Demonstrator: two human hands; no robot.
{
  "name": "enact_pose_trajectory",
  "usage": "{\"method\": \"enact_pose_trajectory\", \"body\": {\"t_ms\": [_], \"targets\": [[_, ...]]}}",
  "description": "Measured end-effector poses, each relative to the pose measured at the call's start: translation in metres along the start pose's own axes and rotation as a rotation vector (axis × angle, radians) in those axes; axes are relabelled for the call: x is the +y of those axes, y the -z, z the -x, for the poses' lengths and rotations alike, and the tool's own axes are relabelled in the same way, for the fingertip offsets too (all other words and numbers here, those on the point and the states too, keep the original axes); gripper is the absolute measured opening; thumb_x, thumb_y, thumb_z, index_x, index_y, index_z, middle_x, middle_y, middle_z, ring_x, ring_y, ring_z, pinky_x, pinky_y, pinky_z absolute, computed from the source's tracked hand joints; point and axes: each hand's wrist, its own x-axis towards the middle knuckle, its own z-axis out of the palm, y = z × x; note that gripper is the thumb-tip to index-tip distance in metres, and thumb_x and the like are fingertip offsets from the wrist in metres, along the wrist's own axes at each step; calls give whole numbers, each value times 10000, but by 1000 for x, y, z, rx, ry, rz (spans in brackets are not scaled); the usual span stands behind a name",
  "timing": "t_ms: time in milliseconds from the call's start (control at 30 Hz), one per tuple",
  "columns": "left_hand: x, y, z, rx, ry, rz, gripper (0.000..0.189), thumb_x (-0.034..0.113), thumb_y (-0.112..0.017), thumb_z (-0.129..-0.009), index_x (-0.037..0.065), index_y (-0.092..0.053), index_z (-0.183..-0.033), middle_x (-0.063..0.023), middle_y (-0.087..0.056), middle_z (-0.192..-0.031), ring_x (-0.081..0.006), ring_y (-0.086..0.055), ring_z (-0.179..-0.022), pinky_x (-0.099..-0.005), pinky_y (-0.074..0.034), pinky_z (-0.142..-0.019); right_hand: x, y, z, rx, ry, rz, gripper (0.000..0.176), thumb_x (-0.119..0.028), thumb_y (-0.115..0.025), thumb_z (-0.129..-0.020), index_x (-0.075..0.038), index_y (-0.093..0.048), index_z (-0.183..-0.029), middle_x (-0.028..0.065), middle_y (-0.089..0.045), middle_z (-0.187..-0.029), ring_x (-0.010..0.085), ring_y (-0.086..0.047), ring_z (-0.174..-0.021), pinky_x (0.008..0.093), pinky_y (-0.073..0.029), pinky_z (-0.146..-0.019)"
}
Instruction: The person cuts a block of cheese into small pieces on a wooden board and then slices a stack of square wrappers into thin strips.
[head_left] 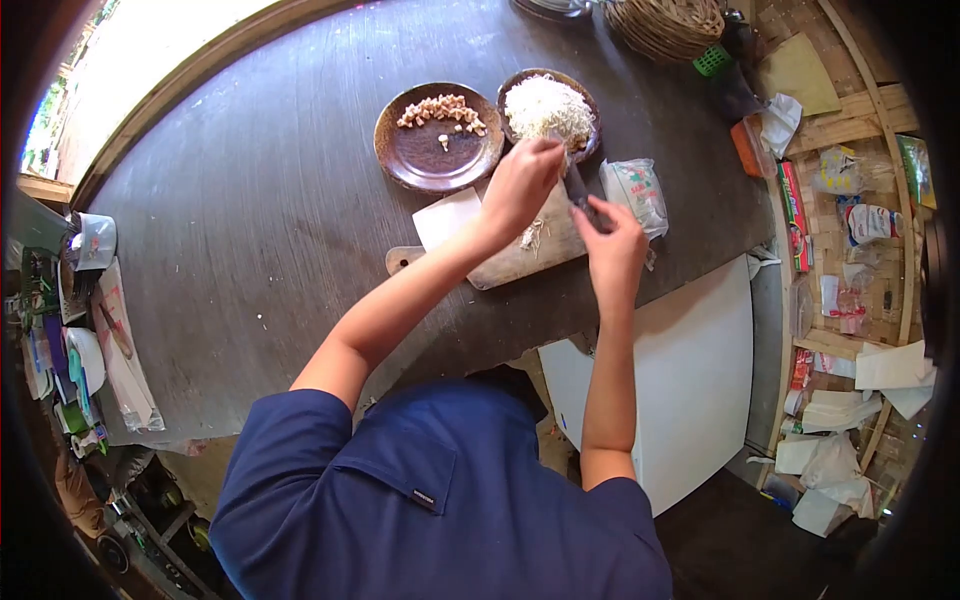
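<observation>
In my right hand (pixel 615 240) is a dark knife (pixel 577 187), its blade pointing up toward the bowl. My left hand (pixel 525 190) is closed, with its fingertips together beside the blade and over the bowl's near rim. What those fingers pinch, if anything, is too small to make out. White shreds are heaped in the brown bowl (pixel 597 140). Below the hands lies a wooden cutting board (pixel 500 268) with a few pale shreds (pixel 531 235) on it. A brown plate (pixel 415 165) left of the bowl holds small diced brown pieces (pixel 440 110) and some whitish bits.
A plastic-wrapped white packet (pixel 636 195) lies right of the board. White paper (pixel 445 218) is partly under my left forearm. Wicker baskets (pixel 665 30) stand at the far edge. A white chest-like surface (pixel 690 370) is below the table's right side; utensils (pixel 75 350) crowd the left.
</observation>
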Motion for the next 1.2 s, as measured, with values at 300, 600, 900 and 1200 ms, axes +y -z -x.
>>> {"method": "enact_pose_trajectory", "body": {"t_ms": [300, 600, 900, 1200], "targets": [[-76, 1, -88, -52, 5, 40, 410, -5, -793, -857, 15, -757, -1265, -197, -731, -1323, -351, -714, -1216, -402, -584, -1027, 5, -22, -85, 175, 218, 399, 305, -237, -822, -904, -60, -781, -1149, 87, -733, -1188, 339, -739, -1023, 448, -578, -859], [0, 63, 67, -236, 35, -243, 635, 287, -828, -917, -8, -620, -1440, -196, -657, -1402, -364, -608, -1343, -455, -489, -1142, 54, 5, 36, 45, 2, 21, 320, -179, -887, -845, -25, -783, -1105, 107, -755, -1037, 280, -703, -893, 380, -547, -800], [-11, 46, 75, -332, -47, -439, 885, 432, -846, -860, -1, -503, -1551, -206, -442, -1632, -378, -374, -1547, -471, -351, -1267, 52, 4, 104, -1, -99, -84, 300, -139, -889, -836, -33, -788, -1098, 94, -751, -1051, 236, -706, -874, 362, -562, -784], [2, 29, 86, -285, -43, -434, 1115, 572, -850, -810, -32, -369, -1615, -222, -358, -1680, -414, -295, -1582, -496, -283, -1303, 53, -4, 83, 114, -39, 25, 298, -142, -893, -821, -46, -790, -1083, 85, -752, -1083, 257, -730, -939, 367, -570, -845]]}}
